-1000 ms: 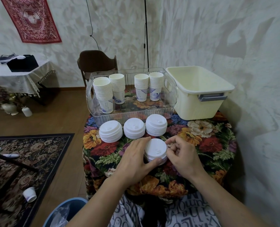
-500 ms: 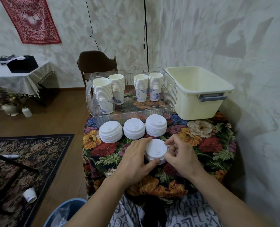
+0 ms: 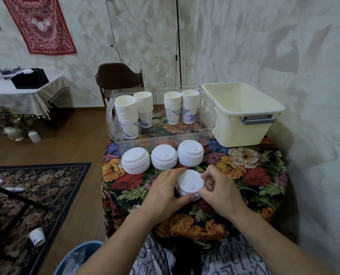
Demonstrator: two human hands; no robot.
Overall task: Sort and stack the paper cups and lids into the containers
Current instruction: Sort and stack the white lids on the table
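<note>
A person sits at a small round counter (image 3: pixel 250 175) covered in a flowered cloth. Both hands meet on a short stack of white lids (image 3: pixel 190 184) near the front edge. The left hand (image 3: pixel 163 193) curls round the stack's left side, thumb under its near rim. The right hand (image 3: pixel 218 190) pinches the right rim with bent fingers. So each grip is clamped on this stack, which sits low, at or just above the cloth.

The step in hand looks like squaring up the loose lids into one neat stack. The next move probably calls for keeping both grips firm and carrying the stack to a container without letting lids slide apart.

Just beyond the hands stand three finished lid stacks (image 3: pixel 163 156) in a row. Behind them is a clear ribbed bin (image 3: pixel 165 138) holding four stacks of paper cups (image 3: pixel 143 108). The cups are white with blue painted motifs and small vertical writing, too small to read. Beyond the right grip, a cream plastic tub (image 3: pixel 242 124) with a grey handle appears empty.

One stray cup (image 3: pixel 37 236) lies on the floor, well to the left of the left grip. The cloth on the person's lap carries large printed letters, but no word reads clearly.
</note>
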